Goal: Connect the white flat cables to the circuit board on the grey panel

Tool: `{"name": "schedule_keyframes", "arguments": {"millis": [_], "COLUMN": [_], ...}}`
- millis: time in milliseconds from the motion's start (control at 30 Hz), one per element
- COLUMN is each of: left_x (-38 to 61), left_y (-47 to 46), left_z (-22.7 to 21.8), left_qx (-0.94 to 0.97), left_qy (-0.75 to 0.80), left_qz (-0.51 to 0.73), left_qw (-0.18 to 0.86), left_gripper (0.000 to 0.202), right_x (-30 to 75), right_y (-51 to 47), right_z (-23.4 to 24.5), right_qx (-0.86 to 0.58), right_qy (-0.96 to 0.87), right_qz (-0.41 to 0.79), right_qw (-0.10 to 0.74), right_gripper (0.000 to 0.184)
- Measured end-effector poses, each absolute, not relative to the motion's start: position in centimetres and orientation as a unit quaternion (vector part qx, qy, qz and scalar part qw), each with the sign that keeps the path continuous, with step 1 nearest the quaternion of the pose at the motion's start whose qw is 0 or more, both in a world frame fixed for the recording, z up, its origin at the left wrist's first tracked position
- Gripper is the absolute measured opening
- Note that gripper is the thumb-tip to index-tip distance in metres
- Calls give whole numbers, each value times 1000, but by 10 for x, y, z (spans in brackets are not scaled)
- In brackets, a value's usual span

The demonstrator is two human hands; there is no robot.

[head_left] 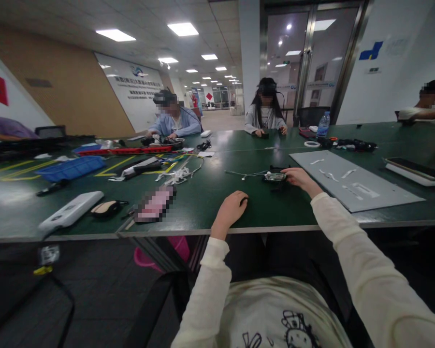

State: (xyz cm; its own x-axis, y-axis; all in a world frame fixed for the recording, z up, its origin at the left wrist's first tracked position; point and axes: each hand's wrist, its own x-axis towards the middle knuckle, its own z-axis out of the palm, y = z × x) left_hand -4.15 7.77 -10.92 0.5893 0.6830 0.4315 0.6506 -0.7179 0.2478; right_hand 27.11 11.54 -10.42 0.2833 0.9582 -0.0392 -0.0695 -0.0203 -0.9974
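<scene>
My left hand [232, 209] rests curled on the green table [210, 193] near its front edge, closed over a small dark thing I cannot make out. Farther out, my right hand [300, 178] lies with fingers extended, touching a small circuit board [274, 177] that has dark parts around it. Thin white wires [244, 174] trail left from the board.
A grey mat [351, 181] with white strips lies to the right. At left are a white device [70, 210], a blue tray [72, 168], cables [177, 175] and a red strip [126, 151]. Three people sit across the table; a water bottle [323, 124] stands far right.
</scene>
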Motion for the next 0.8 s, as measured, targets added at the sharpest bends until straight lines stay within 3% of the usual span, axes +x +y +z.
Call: {"name": "schedule_keyframes", "arguments": {"millis": [200,600,667,800], "left_x": [-39,-38,-38,-38], "left_y": [77,77,77,77], "left_z": [-108,-104,-105,-105], "left_qx": [893,892,892,893], "left_qy": [361,338,338,334], "left_qz": [265,295,295,296], "left_qw": [46,53,52,50], "left_gripper": [24,25,25,25], "right_x": [269,246,242,239], "right_y": [118,113,111,111], "right_z": [-120,-127,-128,-129], "right_qx": [-572,-642,-645,-636], "right_qy": [-518,-709,-718,-723], "right_qz": [431,85,56,16], "right_qw": [468,280,256,270], "right_gripper": [42,73,72,52]}}
